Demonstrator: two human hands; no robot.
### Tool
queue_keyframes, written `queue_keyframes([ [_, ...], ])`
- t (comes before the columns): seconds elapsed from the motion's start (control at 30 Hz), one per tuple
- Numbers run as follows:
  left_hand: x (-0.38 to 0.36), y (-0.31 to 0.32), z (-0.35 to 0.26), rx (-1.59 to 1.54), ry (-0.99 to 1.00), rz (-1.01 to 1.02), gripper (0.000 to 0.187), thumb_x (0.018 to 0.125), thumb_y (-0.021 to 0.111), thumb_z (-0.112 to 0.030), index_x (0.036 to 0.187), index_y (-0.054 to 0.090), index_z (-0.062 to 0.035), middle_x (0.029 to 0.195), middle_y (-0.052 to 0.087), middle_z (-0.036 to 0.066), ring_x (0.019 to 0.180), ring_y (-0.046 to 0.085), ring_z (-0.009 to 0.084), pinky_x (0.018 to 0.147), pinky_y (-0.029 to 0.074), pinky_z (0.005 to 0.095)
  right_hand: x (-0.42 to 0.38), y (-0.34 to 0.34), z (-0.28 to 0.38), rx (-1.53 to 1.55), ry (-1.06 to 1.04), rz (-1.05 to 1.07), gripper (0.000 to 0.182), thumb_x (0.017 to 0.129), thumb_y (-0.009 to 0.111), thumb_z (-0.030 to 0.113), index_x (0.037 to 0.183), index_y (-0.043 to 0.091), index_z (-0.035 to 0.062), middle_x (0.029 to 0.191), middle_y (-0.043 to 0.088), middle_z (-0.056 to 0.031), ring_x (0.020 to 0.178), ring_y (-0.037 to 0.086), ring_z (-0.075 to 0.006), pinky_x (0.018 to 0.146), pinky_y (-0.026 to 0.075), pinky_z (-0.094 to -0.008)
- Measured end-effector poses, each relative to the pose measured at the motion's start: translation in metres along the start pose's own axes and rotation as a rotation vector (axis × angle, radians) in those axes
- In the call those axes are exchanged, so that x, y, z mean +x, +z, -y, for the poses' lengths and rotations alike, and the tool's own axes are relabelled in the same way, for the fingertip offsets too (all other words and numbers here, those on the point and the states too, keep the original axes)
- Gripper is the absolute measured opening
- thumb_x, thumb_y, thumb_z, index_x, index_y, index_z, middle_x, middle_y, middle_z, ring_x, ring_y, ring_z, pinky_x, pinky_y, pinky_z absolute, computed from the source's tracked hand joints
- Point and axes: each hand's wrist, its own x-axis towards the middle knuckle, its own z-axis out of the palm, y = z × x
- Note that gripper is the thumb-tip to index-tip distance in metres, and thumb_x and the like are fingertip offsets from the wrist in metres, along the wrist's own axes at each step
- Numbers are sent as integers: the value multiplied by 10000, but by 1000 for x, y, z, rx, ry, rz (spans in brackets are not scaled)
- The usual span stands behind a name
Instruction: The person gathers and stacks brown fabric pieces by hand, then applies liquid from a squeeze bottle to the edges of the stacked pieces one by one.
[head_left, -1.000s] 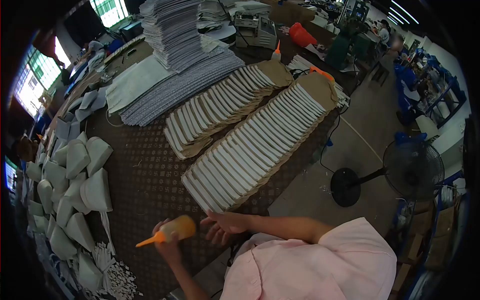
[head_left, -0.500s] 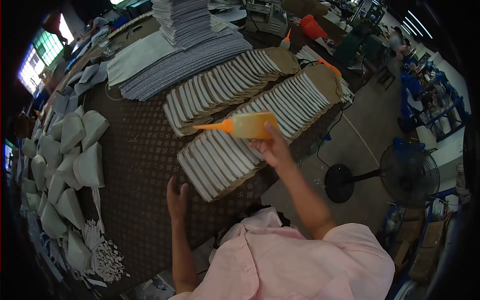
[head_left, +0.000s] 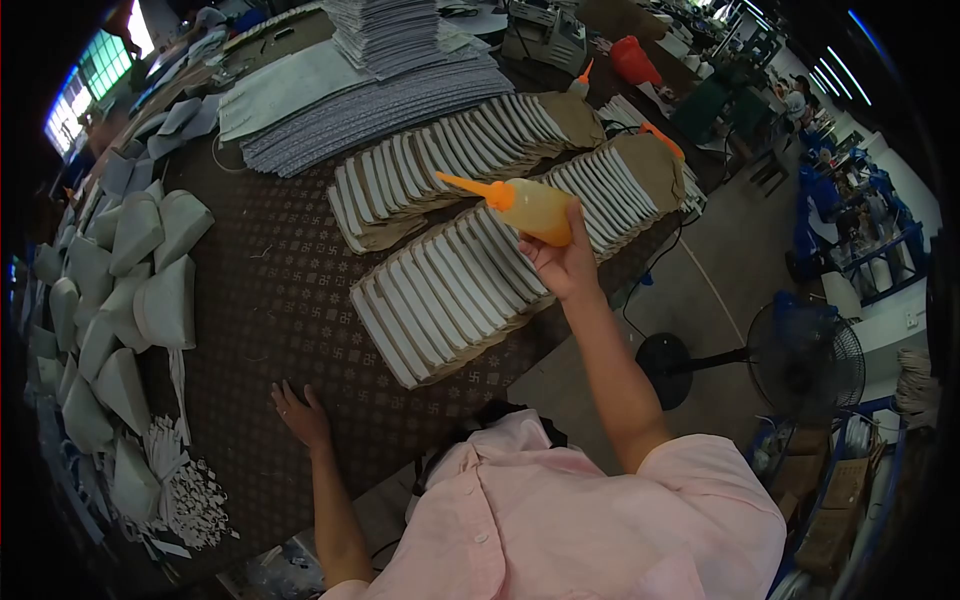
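Note:
My right hand (head_left: pixel 562 254) is wrapped round a squeeze bottle (head_left: pixel 540 211) of yellowish liquid, its long orange nozzle pointing up and to the left. The bottle is held above two overlapping rows of white pieces with brown edges, the near row (head_left: pixel 450 300) and the far row (head_left: pixel 400 180). My left hand (head_left: pixel 302 415) rests on the dark patterned tabletop (head_left: pixel 290 330), fingers spread, with nothing in it. It lies to the left of the near row's lower end.
Grey-white folded pieces (head_left: pixel 165 300) are heaped at the left, above a bundle of thin white strips (head_left: pixel 195 505). Stacked sheets (head_left: pixel 380 110) stand at the back. A second orange-tipped bottle (head_left: pixel 581 84) is behind the rows. A black fan (head_left: pixel 805 355) stands at the right.
My left hand has moved left and down onto the tabletop, its fingers now spread. My right hand has raised the bottle slightly and to the right, and the nozzle now tilts upward.

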Motion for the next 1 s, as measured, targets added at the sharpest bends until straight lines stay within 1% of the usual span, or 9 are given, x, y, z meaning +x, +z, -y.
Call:
queue_keyframes([
  [0.03,0,-1,0,-3,-1,-1,478,905,456,-300,1262,391,12,1356,319,191,1256,292,355,1032,265,449,-4,0,-2,61,37,-21,502,829,550,473,1105,501,56,960,562,-105,789,574,-186,617,495,-312],
  [0.13,1,1,0,-4,-11,-6,475,904,457,-299,1260,396,9,1358,319,186,1259,291,350,1035,263,444,-10,-7,-6,140,54,8,479,829,535,493,1040,532,64,868,600,-87,707,585,-198,602,490,-318],
  [0.27,0,4,3,-1,7,-33,469,898,468,-295,1246,412,14,1344,337,193,1253,301,351,1034,269,440,-21,-11,-8,141,111,2,479,839,510,503,1026,540,63,811,606,-78,670,580,-193,600,479,-316],
  [0.37,1,4,5,-9,19,-49,465,894,476,-292,1236,422,19,1332,352,198,1247,309,353,1033,272,439,-25,-19,-13,225,52,28,457,841,534,461,1054,523,56,870,601,-91,701,582,-203,608,480,-318],
  [0.43,0,4,2,-18,19,-58,464,892,480,-289,1232,426,22,1327,359,200,1244,314,355,1031,273,439,-28,-20,-13,145,-38,-27,453,842,553,422,1091,499,48,934,587,-106,747,587,-222,625,488,-322],
  [0.67,0,0,1,-12,5,-43,461,894,480,-282,1244,418,12,1341,343,192,1251,308,343,1033,273,436,-25,-29,-9,123,-38,41,482,828,580,410,1121,473,43,1016,557,-110,842,582,-243,651,508,-340],
  [0.73,0,0,-3,-3,-16,-29,460,896,477,-281,1249,415,8,1348,336,187,1257,302,337,1034,271,435,-19,-30,-8,77,-41,-4,510,823,580,426,1145,459,50,1056,540,-111,865,575,-240,647,513,-340],
  [0.87,0,-3,-3,14,-25,-14,465,907,454,-293,1262,402,2,1360,325,166,1272,282,320,1038,261,429,3,-30,-9,7,-16,34,522,816,593,417,1166,444,59,1079,528,-113,885,574,-238,662,520,-343],
  [1.0,3,-2,-8,26,-67,17,478,911,438,-314,1272,392,-4,1361,324,162,1279,270,316,1048,241,416,34,-28,-7,-176,-103,85,560,820,615,345,1246,385,63,1098,515,-110,938,563,-228,689,525,-351],
])
